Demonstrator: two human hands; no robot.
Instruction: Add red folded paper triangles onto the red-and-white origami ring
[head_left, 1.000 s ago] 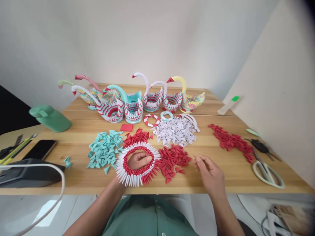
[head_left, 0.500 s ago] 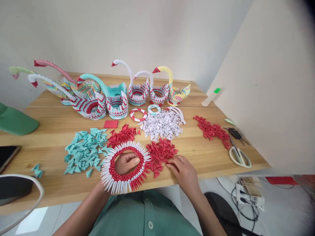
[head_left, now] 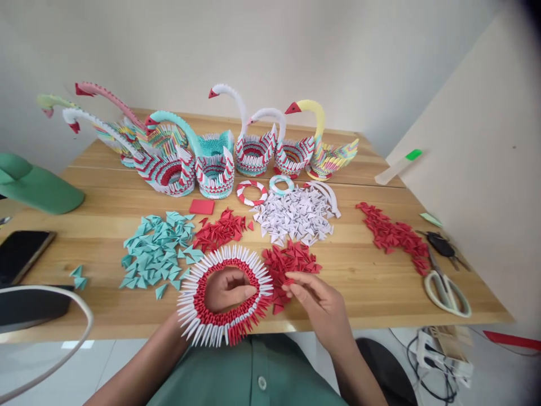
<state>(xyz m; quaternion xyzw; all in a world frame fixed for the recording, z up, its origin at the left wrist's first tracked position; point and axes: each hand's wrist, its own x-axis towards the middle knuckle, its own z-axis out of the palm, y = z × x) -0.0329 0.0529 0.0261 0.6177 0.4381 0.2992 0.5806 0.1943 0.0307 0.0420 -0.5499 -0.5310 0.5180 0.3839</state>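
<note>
A ring of folded paper pieces (head_left: 196, 313), white outside with a red inner band and a red stretch at the lower right, is gripped by my left hand (head_left: 228, 288), whose thumb and fingers show through its opening. My right hand (head_left: 325, 310) pinches a small red folded paper triangle (head_left: 288, 281) between thumb and fingertips, just right of the ring. Directly behind those fingertips lies a pile of red paper triangles (head_left: 291, 258). Another red pile (head_left: 222, 228) and a teal pile (head_left: 158, 251) spread to the left, and white triangles (head_left: 293, 214) lie farther back.
Finished paper swans (head_left: 215, 169) line the back. Two small paper rings (head_left: 252, 193) and a red paper rectangle (head_left: 202, 207) lie before them. At right are more red triangles (head_left: 393, 234), scissors (head_left: 448, 293) and keys (head_left: 440, 245); at left, a phone (head_left: 25, 254) and green bottle (head_left: 46, 186).
My right hand has lifted slightly off the red pile with a red triangle in its fingertips. My left hand still holds the ring. The view has shifted, moving the table's contents rightward in the picture.
</note>
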